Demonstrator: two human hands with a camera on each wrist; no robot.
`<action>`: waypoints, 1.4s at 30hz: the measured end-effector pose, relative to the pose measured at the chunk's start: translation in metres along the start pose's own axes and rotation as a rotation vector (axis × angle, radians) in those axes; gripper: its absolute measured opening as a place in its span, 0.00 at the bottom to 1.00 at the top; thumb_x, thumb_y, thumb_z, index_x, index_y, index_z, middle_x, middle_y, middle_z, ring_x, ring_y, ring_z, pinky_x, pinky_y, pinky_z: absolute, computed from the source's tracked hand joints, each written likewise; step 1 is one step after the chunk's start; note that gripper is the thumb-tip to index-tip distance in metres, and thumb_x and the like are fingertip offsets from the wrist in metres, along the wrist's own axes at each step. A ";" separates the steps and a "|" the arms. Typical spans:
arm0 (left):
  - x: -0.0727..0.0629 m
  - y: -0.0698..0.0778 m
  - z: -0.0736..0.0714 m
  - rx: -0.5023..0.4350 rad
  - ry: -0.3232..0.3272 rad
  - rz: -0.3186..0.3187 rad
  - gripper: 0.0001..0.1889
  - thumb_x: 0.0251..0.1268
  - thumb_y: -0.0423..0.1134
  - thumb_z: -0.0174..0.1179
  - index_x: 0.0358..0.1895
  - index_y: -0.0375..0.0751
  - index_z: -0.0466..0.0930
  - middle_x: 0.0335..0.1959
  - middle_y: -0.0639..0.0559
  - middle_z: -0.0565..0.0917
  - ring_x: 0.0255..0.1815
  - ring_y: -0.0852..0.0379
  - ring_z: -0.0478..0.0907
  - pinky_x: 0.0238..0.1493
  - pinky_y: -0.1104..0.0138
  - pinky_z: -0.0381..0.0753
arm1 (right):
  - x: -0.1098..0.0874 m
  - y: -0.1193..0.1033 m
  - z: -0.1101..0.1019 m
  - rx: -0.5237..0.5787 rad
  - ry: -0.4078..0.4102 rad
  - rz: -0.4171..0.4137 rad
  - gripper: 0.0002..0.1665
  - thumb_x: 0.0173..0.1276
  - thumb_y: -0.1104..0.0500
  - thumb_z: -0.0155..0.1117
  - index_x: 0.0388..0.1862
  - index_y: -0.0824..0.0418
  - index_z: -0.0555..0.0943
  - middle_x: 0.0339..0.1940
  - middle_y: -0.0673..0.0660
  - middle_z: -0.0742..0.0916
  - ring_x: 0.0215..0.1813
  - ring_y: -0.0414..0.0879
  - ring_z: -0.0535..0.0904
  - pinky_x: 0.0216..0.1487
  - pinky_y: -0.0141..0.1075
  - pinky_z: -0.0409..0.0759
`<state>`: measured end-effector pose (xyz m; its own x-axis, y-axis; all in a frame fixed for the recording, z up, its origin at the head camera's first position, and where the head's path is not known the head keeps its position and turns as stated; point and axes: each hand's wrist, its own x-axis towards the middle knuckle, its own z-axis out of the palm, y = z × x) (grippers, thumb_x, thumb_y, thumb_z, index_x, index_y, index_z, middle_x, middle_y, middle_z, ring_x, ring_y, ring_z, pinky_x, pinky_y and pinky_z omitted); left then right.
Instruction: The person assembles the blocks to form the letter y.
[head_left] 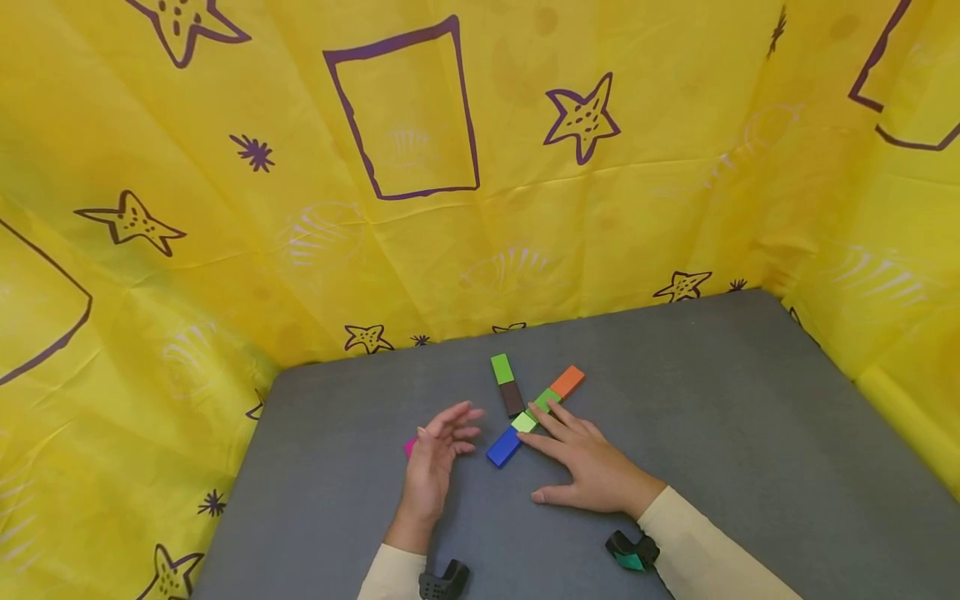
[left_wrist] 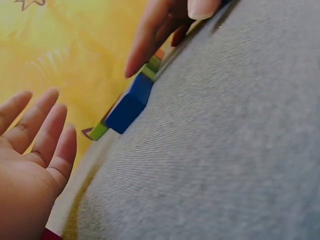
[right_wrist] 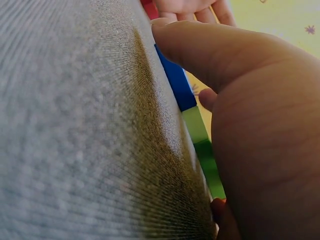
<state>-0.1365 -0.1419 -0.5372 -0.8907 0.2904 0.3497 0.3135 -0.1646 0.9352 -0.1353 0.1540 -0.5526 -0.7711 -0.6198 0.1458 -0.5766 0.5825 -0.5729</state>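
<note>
Blocks lie end to end in a slanting row: a blue block, a light green block, a green block and an orange block. A dark brown block and a bright green block form a second line that meets this row. My right hand reaches over the row with spread fingers, fingertips right at the green and light green blocks. To the left of the blue block, my left hand is held palm inward, its fingers relaxed and holding nothing. It partly hides a pink block.
A grey cloth-covered table lies under everything. Yellow curtains with purple starfish drawings stand along its back and sides. Dark wrist devices sit on the left sleeve and the right sleeve.
</note>
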 end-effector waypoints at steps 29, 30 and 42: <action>-0.003 0.019 -0.076 0.110 0.178 0.064 0.39 0.93 0.54 0.23 0.77 0.17 0.63 0.70 0.22 0.76 0.65 0.40 0.77 0.59 0.53 0.76 | -0.001 0.003 0.000 0.013 -0.020 0.001 0.47 0.74 0.27 0.68 0.86 0.43 0.72 0.91 0.56 0.56 0.90 0.61 0.42 0.74 0.73 0.57; -0.004 0.019 -0.078 0.122 0.189 0.047 0.39 0.93 0.54 0.24 0.77 0.18 0.63 0.70 0.21 0.75 0.66 0.39 0.77 0.59 0.53 0.76 | -0.001 0.003 0.000 0.013 -0.020 0.001 0.47 0.74 0.27 0.69 0.86 0.43 0.72 0.91 0.56 0.56 0.90 0.61 0.42 0.74 0.73 0.57; -0.012 0.003 -0.092 0.186 0.140 -0.050 0.39 0.93 0.53 0.21 0.76 0.18 0.65 0.67 0.27 0.81 0.67 0.38 0.77 0.61 0.52 0.70 | 0.000 0.001 0.000 0.015 -0.021 -0.001 0.46 0.74 0.29 0.69 0.85 0.43 0.72 0.91 0.56 0.57 0.90 0.61 0.43 0.74 0.73 0.58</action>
<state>-0.1549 -0.2325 -0.5441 -0.9395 0.1577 0.3041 0.3120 0.0273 0.9497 -0.1358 0.1550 -0.5530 -0.7644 -0.6316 0.1297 -0.5733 0.5738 -0.5849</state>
